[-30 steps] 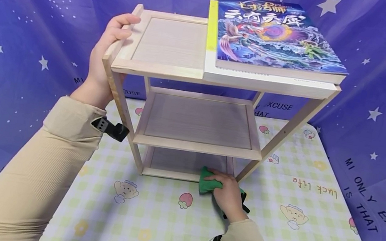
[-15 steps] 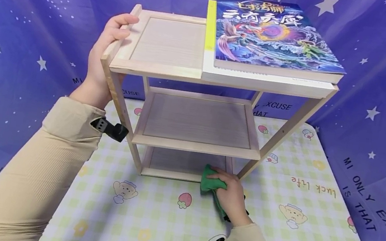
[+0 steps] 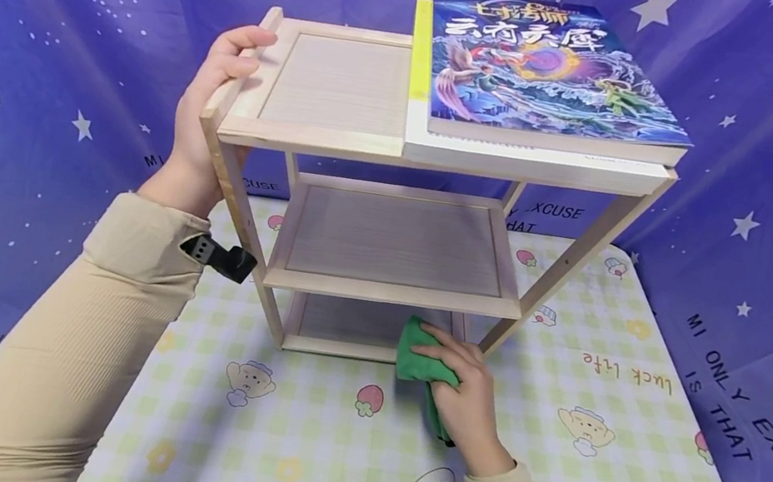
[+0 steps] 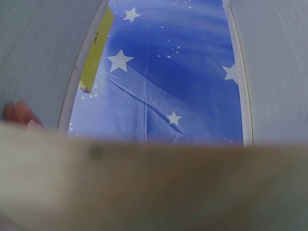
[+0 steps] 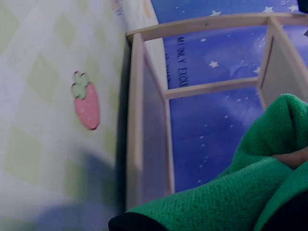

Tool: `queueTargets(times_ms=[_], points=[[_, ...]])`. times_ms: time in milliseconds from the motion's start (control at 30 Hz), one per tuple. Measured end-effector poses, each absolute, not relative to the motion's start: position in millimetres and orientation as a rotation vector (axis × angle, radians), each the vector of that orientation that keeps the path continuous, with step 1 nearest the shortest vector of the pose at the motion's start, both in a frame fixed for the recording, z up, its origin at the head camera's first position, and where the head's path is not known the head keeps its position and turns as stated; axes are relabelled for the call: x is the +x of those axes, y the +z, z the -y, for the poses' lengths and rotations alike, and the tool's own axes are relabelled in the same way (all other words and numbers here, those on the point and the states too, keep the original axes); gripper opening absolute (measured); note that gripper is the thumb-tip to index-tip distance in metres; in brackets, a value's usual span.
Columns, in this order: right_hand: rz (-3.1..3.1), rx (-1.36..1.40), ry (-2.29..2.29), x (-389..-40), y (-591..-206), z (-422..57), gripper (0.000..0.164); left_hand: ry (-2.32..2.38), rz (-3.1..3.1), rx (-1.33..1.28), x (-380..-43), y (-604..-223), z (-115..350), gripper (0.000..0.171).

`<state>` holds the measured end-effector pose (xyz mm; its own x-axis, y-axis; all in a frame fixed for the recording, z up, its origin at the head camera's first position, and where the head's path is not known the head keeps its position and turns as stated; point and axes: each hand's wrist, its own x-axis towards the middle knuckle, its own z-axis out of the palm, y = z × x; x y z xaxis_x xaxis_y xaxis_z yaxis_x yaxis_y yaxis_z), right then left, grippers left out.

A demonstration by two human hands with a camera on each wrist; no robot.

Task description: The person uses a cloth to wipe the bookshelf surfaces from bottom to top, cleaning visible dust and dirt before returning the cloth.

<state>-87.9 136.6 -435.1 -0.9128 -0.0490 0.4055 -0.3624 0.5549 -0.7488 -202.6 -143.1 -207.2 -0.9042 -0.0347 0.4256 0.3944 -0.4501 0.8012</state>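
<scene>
Gripping crumpled, fuzzy green cloth point(image 3: 420, 354): right hand point(image 3: 469, 393), at five o'clock of pale, fine-grained wooden three-tier shelf point(image 3: 339, 82). Left hand point(image 3: 198, 110) grasps shelf at ten o'clock.

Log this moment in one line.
left fingers: grip wooden rack; right fingers: hold green cloth near bottom shelf; books: stacked on top shelf

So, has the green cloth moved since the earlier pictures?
Yes, slightly upward in the head view: the cloth sits higher against the bottom shelf.
</scene>
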Motion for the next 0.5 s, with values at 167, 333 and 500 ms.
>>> queueTargets(times_ms=[167,333,500], points=[[2.344,0.386,1.322,-82.4,-424.9,-135.7,0.051,-2.421,1.477,-0.520,-202.8,-207.0,143.1,0.029],[2.261,0.433,1.334,-77.9,-414.3,-134.7,0.054,-2.430,1.462,-0.524,-202.7,-206.7,142.9,0.030],[2.219,0.466,1.370,-70.7,-400.4,-133.7,0.054,-2.431,1.465,-0.521,-202.5,-206.9,143.1,0.029]])
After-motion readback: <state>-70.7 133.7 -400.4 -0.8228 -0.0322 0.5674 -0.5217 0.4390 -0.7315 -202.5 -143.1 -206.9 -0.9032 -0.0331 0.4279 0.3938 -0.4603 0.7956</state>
